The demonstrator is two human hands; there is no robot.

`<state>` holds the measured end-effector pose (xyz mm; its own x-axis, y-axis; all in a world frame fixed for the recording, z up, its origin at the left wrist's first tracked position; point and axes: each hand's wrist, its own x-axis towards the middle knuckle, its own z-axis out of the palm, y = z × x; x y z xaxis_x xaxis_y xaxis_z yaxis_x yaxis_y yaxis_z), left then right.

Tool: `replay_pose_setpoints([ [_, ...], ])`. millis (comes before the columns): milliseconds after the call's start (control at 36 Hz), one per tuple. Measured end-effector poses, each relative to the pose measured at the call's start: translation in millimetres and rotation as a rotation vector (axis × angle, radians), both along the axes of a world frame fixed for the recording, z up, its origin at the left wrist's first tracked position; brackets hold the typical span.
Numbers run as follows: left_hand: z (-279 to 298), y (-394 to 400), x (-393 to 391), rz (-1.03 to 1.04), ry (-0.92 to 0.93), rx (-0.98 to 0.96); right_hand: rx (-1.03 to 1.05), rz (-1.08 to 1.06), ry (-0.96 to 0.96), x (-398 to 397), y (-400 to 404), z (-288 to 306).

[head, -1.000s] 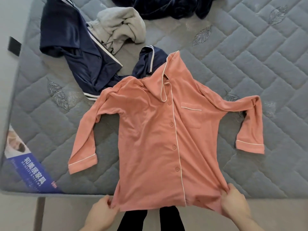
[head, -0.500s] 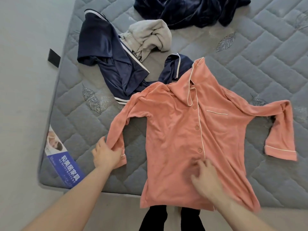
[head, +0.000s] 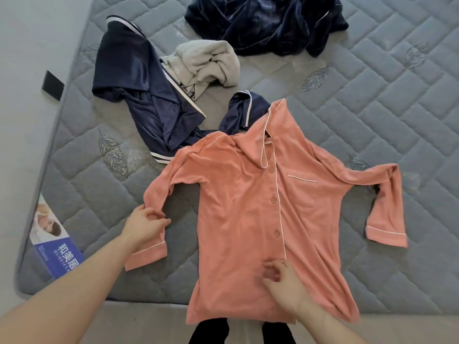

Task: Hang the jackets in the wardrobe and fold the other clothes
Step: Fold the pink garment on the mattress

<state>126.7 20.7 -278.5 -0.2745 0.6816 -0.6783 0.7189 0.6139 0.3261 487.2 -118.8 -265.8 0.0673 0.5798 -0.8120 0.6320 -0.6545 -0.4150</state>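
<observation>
I've got the pink shirt (head: 248, 207) spread flat on the mattress (head: 372, 95) but unfolded, my left hand (head: 144, 224) pinching its sleeve, my right hand (head: 283, 281) loosely curled on the hem, other clothes still heaped.

Grey quilted mattress (head: 372, 100) with leaf motifs, blue printed label (head: 53, 247) at its near-left corner, pale floor (head: 32, 33) alongside

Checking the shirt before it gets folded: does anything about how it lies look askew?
Yes. The pink shirt lies crooked: its collar overlaps a navy garment, and its hem hangs past the mattress edge.
</observation>
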Motion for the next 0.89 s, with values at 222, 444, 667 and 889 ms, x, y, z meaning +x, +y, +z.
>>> replay_pose_setpoints([
  [222, 19, 12, 23, 0.159, -0.001, 0.116, 0.014, 0.044, 0.044, 15, -3, -1],
  [444, 53, 23, 37, 0.458, -0.29, 0.185, 0.078, 0.001, 0.024, 38, 6, 6],
  [667, 66, 57, 49, 0.14, -0.078, -0.032, 0.102, -0.134, 0.056, 57, 9, 3],
  [889, 121, 81, 155, 0.162, -0.5, 0.321, 0.127, -0.344, 0.089, 75, 16, 5],
])
